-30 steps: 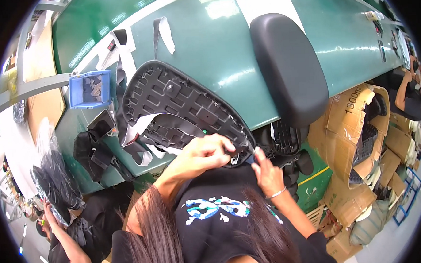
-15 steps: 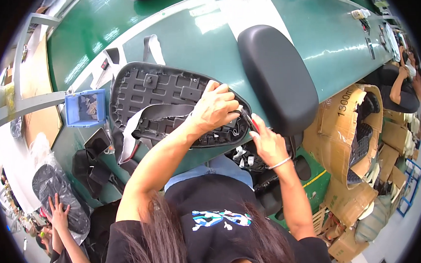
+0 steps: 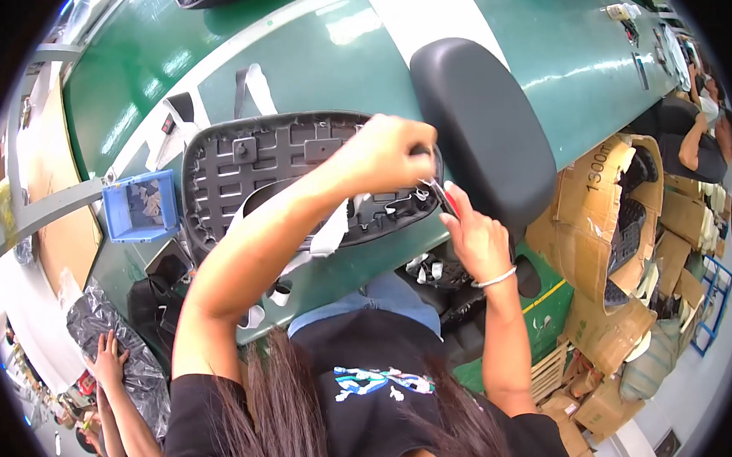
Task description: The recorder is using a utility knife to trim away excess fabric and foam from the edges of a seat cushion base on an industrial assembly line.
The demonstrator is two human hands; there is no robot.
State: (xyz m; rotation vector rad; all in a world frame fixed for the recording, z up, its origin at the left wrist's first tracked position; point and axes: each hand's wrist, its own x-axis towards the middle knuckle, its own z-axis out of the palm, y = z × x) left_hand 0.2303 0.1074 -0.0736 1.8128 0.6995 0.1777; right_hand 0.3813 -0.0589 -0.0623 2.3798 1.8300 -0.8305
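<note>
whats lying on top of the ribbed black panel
Parts of a grey-and-white strap show on the ribbed black panel; the left hand is over its right end. What lies under that hand and forearm cannot be seen.

Black seat shell [image 3: 216,171] — red tool handle [image 3: 459,199] — blue bin [image 3: 118,213]

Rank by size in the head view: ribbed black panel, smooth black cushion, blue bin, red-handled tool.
Ribbed black panel, smooth black cushion: order unsure; the left arm partly hides the panel
Blue bin
Red-handled tool
</note>
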